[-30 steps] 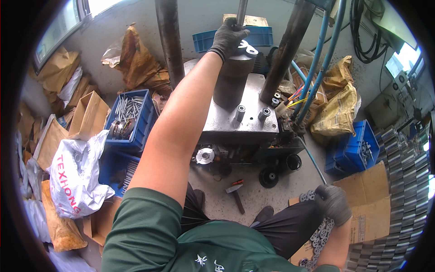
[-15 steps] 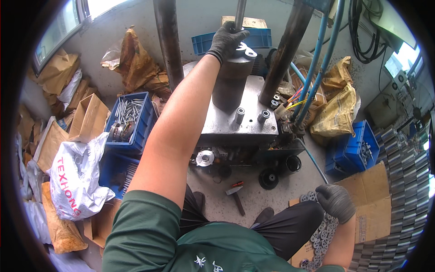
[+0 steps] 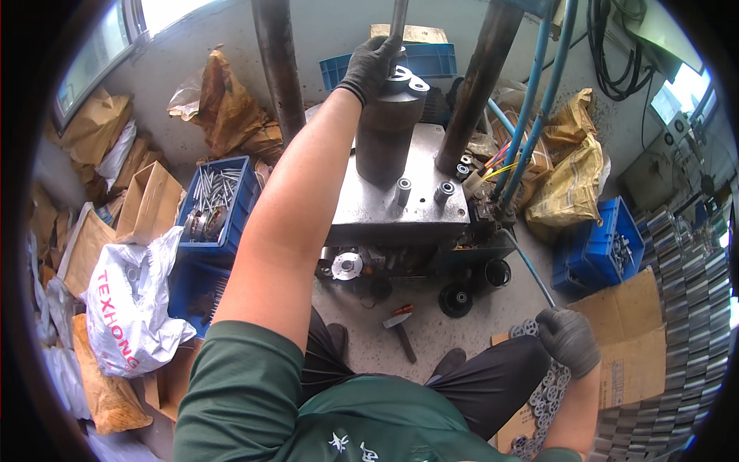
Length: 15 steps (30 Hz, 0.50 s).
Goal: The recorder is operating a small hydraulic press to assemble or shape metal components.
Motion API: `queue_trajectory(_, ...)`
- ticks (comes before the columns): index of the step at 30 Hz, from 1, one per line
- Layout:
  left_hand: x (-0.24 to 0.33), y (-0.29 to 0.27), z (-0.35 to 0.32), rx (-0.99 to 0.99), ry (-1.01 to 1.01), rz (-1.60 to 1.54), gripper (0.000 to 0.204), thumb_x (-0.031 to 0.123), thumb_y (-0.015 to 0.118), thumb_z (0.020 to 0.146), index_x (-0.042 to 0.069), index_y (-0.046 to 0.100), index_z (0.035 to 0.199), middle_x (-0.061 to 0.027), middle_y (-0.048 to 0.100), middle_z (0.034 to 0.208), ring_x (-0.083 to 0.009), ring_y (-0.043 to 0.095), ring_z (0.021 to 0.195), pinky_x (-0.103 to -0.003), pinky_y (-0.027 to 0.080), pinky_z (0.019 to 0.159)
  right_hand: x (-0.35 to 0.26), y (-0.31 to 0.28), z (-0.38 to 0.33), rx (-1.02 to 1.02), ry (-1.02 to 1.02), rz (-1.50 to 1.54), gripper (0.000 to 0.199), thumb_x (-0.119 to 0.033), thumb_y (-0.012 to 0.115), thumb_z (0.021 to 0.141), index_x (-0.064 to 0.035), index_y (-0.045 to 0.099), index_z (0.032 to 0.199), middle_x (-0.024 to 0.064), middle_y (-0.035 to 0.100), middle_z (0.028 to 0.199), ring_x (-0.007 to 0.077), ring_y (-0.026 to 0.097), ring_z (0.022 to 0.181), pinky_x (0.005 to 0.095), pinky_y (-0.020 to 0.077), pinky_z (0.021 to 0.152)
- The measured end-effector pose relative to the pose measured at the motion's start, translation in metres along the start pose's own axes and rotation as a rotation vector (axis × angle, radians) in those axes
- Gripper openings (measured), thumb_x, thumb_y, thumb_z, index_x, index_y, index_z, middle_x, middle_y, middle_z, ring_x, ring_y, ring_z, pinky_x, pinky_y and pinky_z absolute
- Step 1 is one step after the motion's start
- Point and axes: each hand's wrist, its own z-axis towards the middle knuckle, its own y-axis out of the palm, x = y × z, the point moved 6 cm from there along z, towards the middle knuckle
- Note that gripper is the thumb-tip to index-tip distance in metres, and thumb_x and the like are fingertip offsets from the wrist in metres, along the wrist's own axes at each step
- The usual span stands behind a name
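Left hand [image 3: 371,65] fingers curl over the dark cylinder's [image 3: 387,131] top rim; right hand [image 3: 568,339] fingers close on stacked metal rings [image 3: 545,393].

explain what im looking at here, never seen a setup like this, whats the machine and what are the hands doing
This is a view from a camera on a person's head, looking down at their own arms. In front stands a small press: a steel plate between two upright columns, with a dark cylinder on it. The gloved left hand rests on top of that cylinder, by a flat metal ring. The gloved right hand is low at the person's side, on a row of small metal discs. A hammer lies on the floor, with blue bins of parts around.
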Motion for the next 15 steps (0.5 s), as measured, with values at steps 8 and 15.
queue_trajectory(8, -0.007, -0.001, 0.006, -0.009, -0.032, 0.047, 0.036, 0.033, 0.07, 0.104, 0.002, 0.069, 0.123, -0.0097, 0.074, 0.108, -0.0165, 0.071, 0.098, -0.029, 0.058, 0.082, 0.001, -0.011, 0.008, -0.028, -0.002, 0.018, 0.018, -0.019, 0.069, 0.088, -0.0081, 0.076, 0.101, 0.0184, 0.075, 0.093, 0.039, 0.072, 0.089, 0.0477, 0.0573, 0.083)
queue_trajectory(15, -0.01, 0.0, 0.008, 0.01, 0.005, 0.047, 0.033, 0.03, 0.068, 0.105, 0.001, 0.07, 0.121, -0.009, 0.074, 0.107, -0.0166, 0.072, 0.096, -0.03, 0.062, 0.086, 0.005, -0.016, 0.009, 0.001, -0.042, 0.084, 0.026, -0.016, 0.067, 0.09, -0.0048, 0.075, 0.113, 0.0218, 0.074, 0.095, 0.0407, 0.072, 0.091, 0.0487, 0.0567, 0.083)
